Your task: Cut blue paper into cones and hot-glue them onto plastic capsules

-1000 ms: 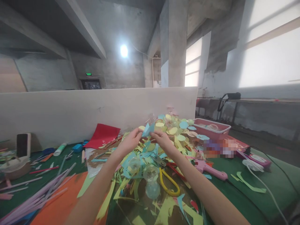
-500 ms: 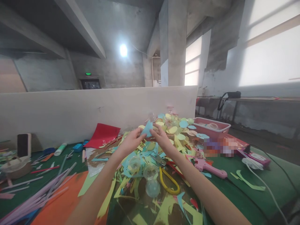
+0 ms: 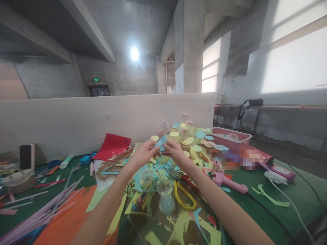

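Observation:
Between my two hands is a small folded piece of light blue paper (image 3: pixel 160 142), raised above the pile of scraps. My left hand (image 3: pixel 144 153) pinches its left side with thumb and fingers. On the right edge, my right hand (image 3: pixel 174 151) grips the same paper. Below lie yellow-handled scissors (image 3: pixel 184 199), their blades partly covered by blue and yellow paper scraps (image 3: pixel 163 163). Clear plastic balls (image 3: pixel 167 203) rest on the scraps nearer to me, between my forearms.
A pink glue gun (image 3: pixel 230 182) lies right of my right forearm, its cord running forward. Behind it stands a pink basket (image 3: pixel 231 137). Red paper (image 3: pixel 112 147), orange paper (image 3: pixel 68 217) and pale purple strips (image 3: pixel 43 217) lie to the left. A white partition (image 3: pixel 102 119) borders the table.
The blue paper's upright point has tipped down and to the right, so it now looks flatter and narrower. Both hands stay in nearly the same place.

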Demonstrator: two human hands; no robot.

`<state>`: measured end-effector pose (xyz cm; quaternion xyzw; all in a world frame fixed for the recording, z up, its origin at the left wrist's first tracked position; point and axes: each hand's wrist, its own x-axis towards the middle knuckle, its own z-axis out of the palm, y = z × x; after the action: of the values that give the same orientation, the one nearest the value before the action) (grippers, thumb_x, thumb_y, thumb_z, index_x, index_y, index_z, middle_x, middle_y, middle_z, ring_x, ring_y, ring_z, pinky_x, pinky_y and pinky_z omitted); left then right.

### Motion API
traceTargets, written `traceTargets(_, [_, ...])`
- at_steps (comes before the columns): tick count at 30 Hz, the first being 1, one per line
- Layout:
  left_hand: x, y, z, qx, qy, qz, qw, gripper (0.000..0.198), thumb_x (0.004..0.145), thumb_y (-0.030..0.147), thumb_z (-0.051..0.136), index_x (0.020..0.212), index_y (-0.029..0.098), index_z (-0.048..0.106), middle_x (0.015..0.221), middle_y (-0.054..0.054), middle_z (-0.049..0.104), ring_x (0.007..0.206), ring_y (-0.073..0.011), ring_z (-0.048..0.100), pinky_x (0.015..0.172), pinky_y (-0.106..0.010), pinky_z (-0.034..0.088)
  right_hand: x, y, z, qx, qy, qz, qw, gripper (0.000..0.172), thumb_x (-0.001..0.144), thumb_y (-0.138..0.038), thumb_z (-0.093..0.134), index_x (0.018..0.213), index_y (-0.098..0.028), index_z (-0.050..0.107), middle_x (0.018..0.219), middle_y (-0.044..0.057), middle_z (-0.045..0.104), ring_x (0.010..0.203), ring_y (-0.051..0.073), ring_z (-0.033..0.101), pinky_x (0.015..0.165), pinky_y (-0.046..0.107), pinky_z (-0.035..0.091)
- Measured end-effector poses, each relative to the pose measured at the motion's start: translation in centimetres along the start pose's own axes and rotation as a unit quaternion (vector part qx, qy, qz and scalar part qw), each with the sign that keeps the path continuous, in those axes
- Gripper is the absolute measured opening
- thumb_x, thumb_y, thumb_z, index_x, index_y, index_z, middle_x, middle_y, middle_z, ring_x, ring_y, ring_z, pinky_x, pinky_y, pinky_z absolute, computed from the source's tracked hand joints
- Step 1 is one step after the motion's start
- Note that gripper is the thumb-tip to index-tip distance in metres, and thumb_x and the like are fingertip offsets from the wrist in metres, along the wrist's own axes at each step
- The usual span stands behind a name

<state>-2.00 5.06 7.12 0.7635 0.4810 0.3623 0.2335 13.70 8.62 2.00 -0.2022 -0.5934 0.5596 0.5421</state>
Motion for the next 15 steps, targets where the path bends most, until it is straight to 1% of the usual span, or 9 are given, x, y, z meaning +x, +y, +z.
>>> traceTargets(5, [-0.04, -0.36, 0.05, 0.017, 0.000, 0.011, 1.000, 0.024, 0.081, 0.046, 0.054, 0.075, 0.022, 0.050, 0.066, -0.001, 0.071, 0.064, -0.0197, 0.065, 0.061, -0.028, 0.046, 0.29, 0.47, 0.03, 0.014, 0.023, 0.017, 0.999, 0.037, 0.068, -0.055, 0.071, 0.085, -0.023, 0.063, 0.078, -0.001, 0.062, 0.076, 0.016, 0.059, 0.075, 0.032, 0.049])
traceTargets(7, [-0.11, -0.44, 0.16, 0.022, -0.004, 0.017, 1.000, 0.024, 0.082, 0.045, 0.054, 0.075, 0.022, 0.051, 0.065, -0.001, 0.071, 0.064, -0.0192, 0.064, 0.061, -0.028, 0.045, 0.50, 0.63, 0.08, 0.021, 0.041, 0.022, 0.999, 0.040, 0.070, -0.059, 0.067, 0.088, -0.024, 0.062, 0.078, -0.001, 0.061, 0.077, 0.017, 0.059, 0.072, 0.032, 0.049])
traceTargets(10, [-0.21, -0.49, 0.37, 0.026, -0.010, 0.025, 0.999, 0.023, 0.083, 0.044, 0.054, 0.078, 0.022, 0.054, 0.067, -0.002, 0.071, 0.064, -0.0188, 0.063, 0.061, -0.028, 0.045, 0.71, 0.80, 0.09, 0.026, 0.061, 0.020, 0.998, 0.044, 0.069, -0.065, 0.065, 0.085, -0.024, 0.061, 0.076, -0.001, 0.060, 0.076, 0.017, 0.058, 0.071, 0.031, 0.049])
traceTargets(15, [-0.13, -0.56, 0.51, 0.027, -0.012, 0.029, 0.999, 0.022, 0.084, 0.043, 0.052, 0.079, 0.021, 0.055, 0.069, -0.002, 0.071, 0.066, -0.0194, 0.064, 0.062, -0.028, 0.046, 0.70, 1.01, -0.15, 0.031, 0.052, 0.010, 0.998, 0.045, 0.066, -0.066, 0.068, 0.080, -0.024, 0.062, 0.077, -0.001, 0.063, 0.077, 0.018, 0.060, 0.074, 0.033, 0.049])
